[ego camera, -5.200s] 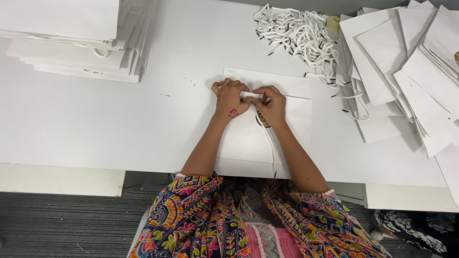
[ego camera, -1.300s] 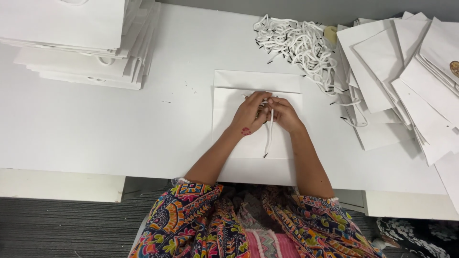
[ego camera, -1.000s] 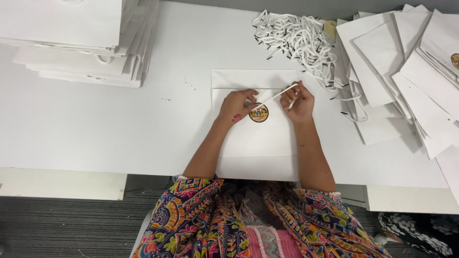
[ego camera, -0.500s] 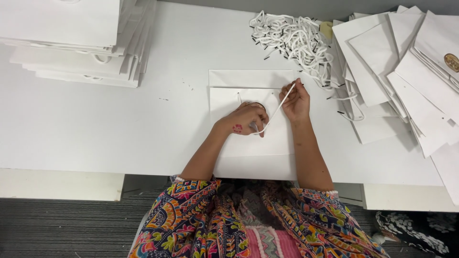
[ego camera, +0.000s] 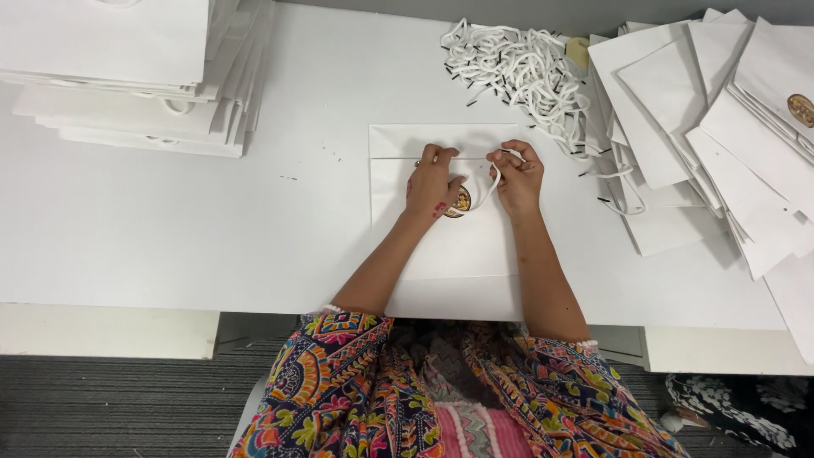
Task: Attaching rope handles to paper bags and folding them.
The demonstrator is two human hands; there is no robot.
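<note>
White paper bags lie stacked flat at the far left of the table. At the middle, one flat white bag lies before the person, its folded top edge away from them. The left hand presses on it with fingers curled, beside a round gold sticker. The right hand is closed, pinching a white cord that loops between the two hands. The cord looks soft and limp, likely best held near its tip; the bag seems light, thin and easy to crease. Farther right, loose cords lie heaped, then more flat bags fan out. The tabletop is smooth and white, over grey ribbed carpet.
</note>
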